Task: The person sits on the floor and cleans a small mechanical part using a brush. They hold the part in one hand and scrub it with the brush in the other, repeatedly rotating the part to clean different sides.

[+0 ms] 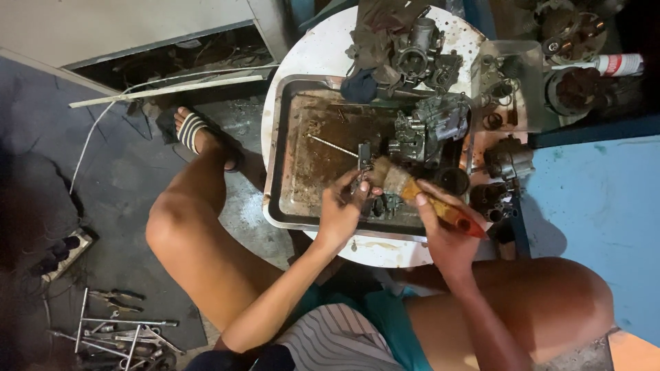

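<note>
Single head-worn view, steeply downward, close above metal tray [275, 151] and knees.

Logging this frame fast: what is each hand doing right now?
Left hand: closed, fingers pinching a small dark metal part over the metal tray.
Right hand: closed around the handle of a paintbrush.

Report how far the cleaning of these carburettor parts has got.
Done: the carburettor is already apart, one grey metal body lying in the dirty metal tray. In hand: the left hand holds a small dark metal part over the tray while the right hand works a wooden-handled paintbrush against it. Left: another grimy carburettor body behind the tray looks unbrushed.
</note>
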